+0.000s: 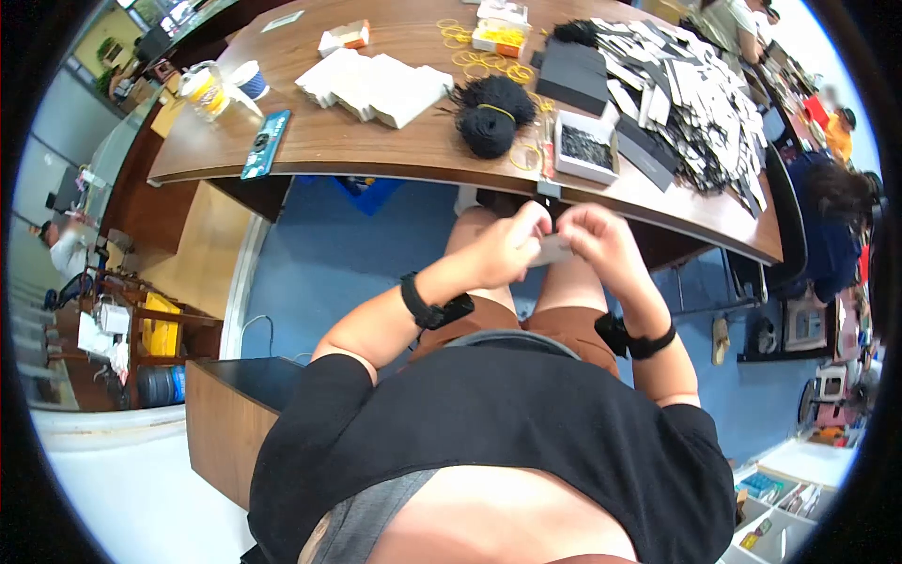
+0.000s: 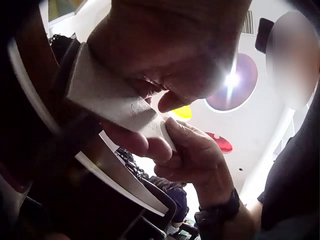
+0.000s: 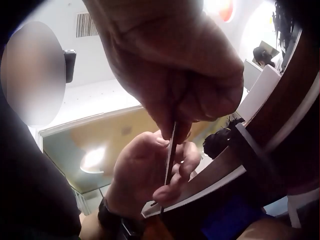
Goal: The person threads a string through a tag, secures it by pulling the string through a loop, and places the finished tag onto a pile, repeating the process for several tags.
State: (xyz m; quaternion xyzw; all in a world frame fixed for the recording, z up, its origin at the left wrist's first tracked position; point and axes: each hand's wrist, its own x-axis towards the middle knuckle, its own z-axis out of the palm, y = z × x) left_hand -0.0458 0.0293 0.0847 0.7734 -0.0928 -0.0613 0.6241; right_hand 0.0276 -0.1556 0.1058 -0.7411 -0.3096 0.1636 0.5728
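A flat whitish card [image 1: 554, 250] is held between both hands just below the table's front edge. The left hand [image 1: 507, 248] pinches its left side, with fingertips beneath the card [image 2: 110, 97] in the left wrist view. At its other end, the thumb and fingers of the right hand [image 2: 195, 150] grip the card's narrow corner. The right wrist view shows the card [image 3: 171, 155] edge-on, between the right hand [image 3: 175, 75] above and the left hand [image 3: 142, 167] below. A small dark fixture [image 1: 548, 190] sits at the table edge, close above the fingers.
On the wooden table [image 1: 376, 155] lie black yarn [image 1: 490, 117], yellow loops [image 1: 489, 66], white pieces [image 1: 376, 86], a white box of black bits [image 1: 585, 148], a black box [image 1: 573, 77], a phone [image 1: 266, 144], cups and a heap of black and white strips [image 1: 691, 99].
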